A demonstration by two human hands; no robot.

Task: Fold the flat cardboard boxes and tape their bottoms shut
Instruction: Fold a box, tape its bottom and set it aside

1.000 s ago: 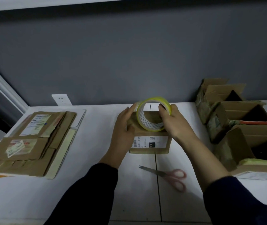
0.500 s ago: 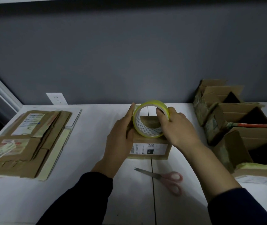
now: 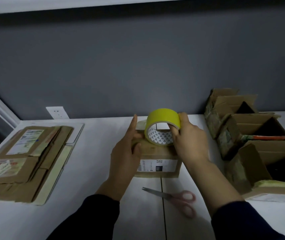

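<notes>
A small folded cardboard box [image 3: 157, 155] with a white label stands on the white table [image 3: 95, 153] in the middle. On its top sits a yellow tape roll [image 3: 161, 120], on edge, gripped by my right hand [image 3: 188, 141] with fingers through the core and thumb on the outer face. My left hand [image 3: 127, 151] rests flat against the box's left side, fingers straight and pointing away from me, thumb on the top. A short stretch of tape seems to run from the roll toward the far left edge of the box.
A stack of flat cardboard boxes [image 3: 23, 161] lies at the left. Several folded open boxes [image 3: 252, 135] stand in a row at the right. Pink-handled scissors [image 3: 176, 198] lie in front of the box. A wall socket [image 3: 57, 112] sits behind.
The right hand has turned the roll, so its yellow outer face now shows on top. The left hand has stayed against the box's left side.
</notes>
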